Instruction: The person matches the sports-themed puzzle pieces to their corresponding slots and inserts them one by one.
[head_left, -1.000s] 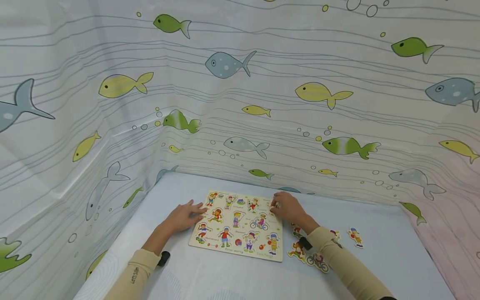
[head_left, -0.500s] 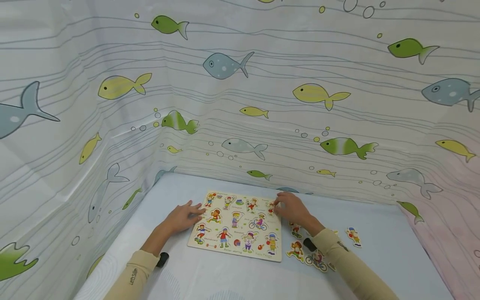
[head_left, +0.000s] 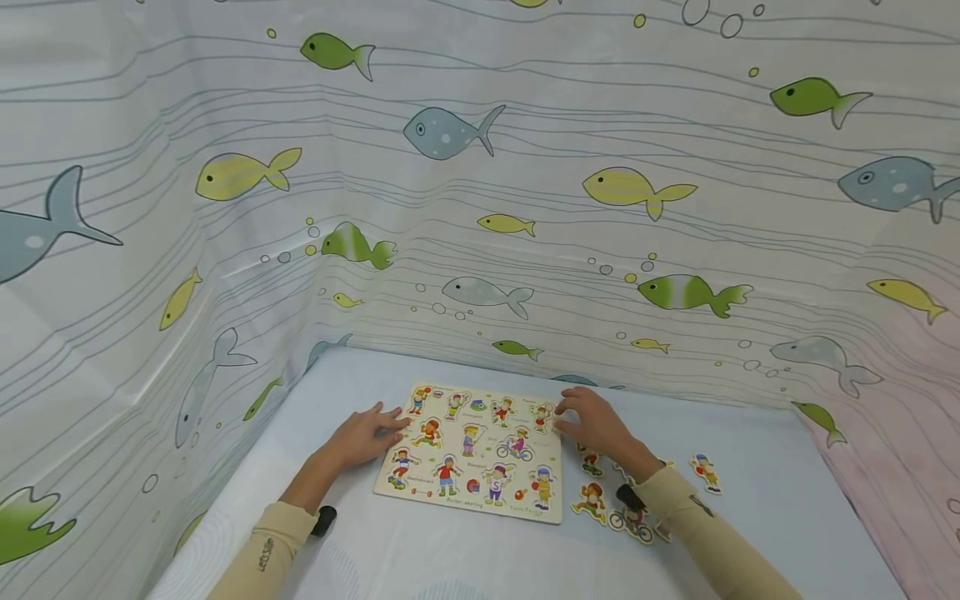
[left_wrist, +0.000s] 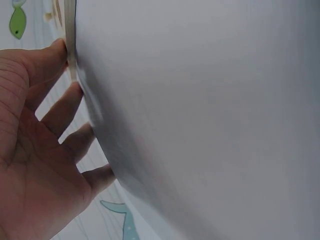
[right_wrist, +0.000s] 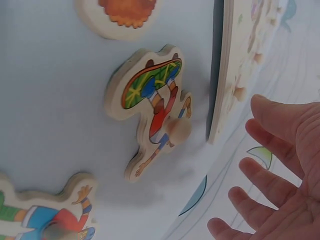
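A wooden knob puzzle board [head_left: 447, 446] lies on the table, with pictures of children at sports on it. My left hand [head_left: 371, 437] rests at its left edge; in the left wrist view, the thumb and index fingertips meet the board's edge [left_wrist: 71, 30] and the other fingers touch the tabletop. Beside the upper right corner is my right hand [head_left: 596, 427], fingers spread and holding nothing, close to the tennis player piece [head_left: 542, 418]. Under the right wrist lies a skateboarder piece [right_wrist: 162, 117] with a round wooden knob.
Right of the board lie several loose pieces, among them a runner [head_left: 590, 502] and a cyclist [head_left: 630, 525], partly covered by the right forearm. A ball player piece [head_left: 705, 473] lies farther right. Fish-printed sheeting [head_left: 465, 250] surrounds the table.
My right hand has let go of the tennis player piece at the board's upper right and drawn back a little to the right. The left hand stays at the board's edge.
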